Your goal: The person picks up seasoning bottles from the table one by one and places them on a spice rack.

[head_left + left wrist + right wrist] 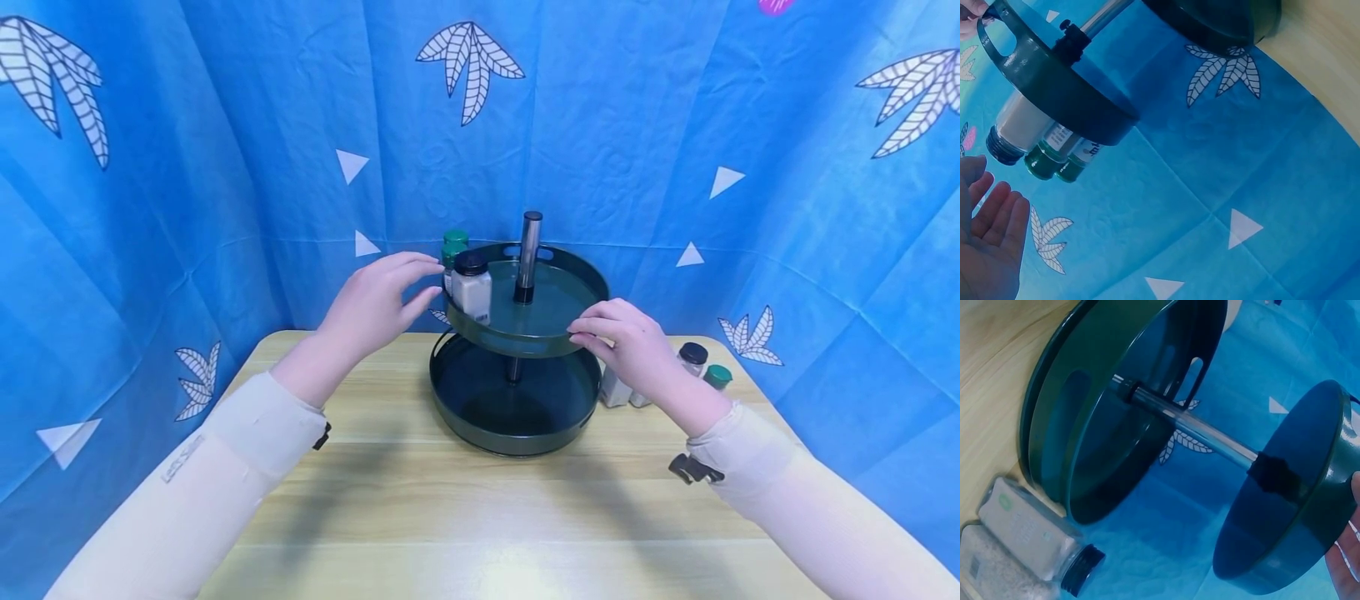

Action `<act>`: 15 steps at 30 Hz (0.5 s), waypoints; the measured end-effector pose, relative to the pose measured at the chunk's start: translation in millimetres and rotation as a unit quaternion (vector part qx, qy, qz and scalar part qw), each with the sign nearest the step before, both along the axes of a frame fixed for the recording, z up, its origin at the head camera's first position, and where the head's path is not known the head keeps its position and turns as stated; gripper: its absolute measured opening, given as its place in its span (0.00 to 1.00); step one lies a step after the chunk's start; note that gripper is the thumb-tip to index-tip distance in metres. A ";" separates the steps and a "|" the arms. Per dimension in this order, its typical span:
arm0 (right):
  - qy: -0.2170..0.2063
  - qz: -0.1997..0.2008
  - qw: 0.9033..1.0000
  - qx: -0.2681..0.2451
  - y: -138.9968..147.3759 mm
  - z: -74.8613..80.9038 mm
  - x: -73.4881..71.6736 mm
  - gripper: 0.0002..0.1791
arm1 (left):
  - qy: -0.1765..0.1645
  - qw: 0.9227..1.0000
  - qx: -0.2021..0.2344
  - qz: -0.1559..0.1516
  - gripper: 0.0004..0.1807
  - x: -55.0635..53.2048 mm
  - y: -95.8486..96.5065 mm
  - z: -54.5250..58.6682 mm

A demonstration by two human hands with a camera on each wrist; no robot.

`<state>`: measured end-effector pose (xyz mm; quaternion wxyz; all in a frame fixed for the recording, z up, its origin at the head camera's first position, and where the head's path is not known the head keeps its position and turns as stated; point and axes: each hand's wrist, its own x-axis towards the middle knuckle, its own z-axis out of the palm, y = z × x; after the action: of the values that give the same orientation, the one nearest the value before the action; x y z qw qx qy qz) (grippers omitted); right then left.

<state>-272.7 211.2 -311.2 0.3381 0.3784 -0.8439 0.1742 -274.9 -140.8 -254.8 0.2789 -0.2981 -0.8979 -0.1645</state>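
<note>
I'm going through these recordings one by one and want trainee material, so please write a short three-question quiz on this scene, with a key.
1. Multiple choice. Which hand touches the rim of the upper tray?
a) left only
b) right only
c) both

2. True or false? The left hand is gripping the black-capped jar on that tray.

3. Fill in the number. The upper tray holds ___ green-capped bottles.

Key
1. b: the right hand has its fingers at the rim.
2. False: the left wrist view shows a gap between them.
3. Two, side by side.
</note>
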 end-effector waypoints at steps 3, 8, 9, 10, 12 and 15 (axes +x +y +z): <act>0.002 0.002 1.000 -0.001 -0.4 -0.7 -0.1 0.13 | -0.001 1.000 0.003 0.005 0.19 0.6 -4.7 -2.7; 0.008 0.002 1.000 -0.002 0.0 -1.8 -0.3 0.13 | 0.001 1.000 0.015 0.017 0.18 1.9 -11.1 -6.2; 0.009 0.002 1.000 -0.003 0.0 -1.8 -0.2 0.13 | -0.001 1.000 0.018 0.020 0.18 2.3 -12.1 -6.9; 0.010 0.003 1.000 -0.004 -0.1 -1.7 0.0 0.13 | -0.003 1.000 0.020 0.022 0.18 2.7 -13.4 -7.7; 0.012 0.006 1.000 -0.004 -0.8 -1.4 0.3 0.13 | -0.007 0.999 0.022 0.028 0.18 3.2 -16.1 -9.6; 0.014 0.008 1.000 -0.002 -2.6 -0.9 0.5 0.13 | -0.011 0.999 0.023 0.037 0.18 4.6 -21.1 -13.0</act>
<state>-272.2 208.6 -312.1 0.3491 0.3873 -0.8356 0.1732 -270.3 -161.9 -267.7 0.2815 -0.2557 -0.9075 -0.1783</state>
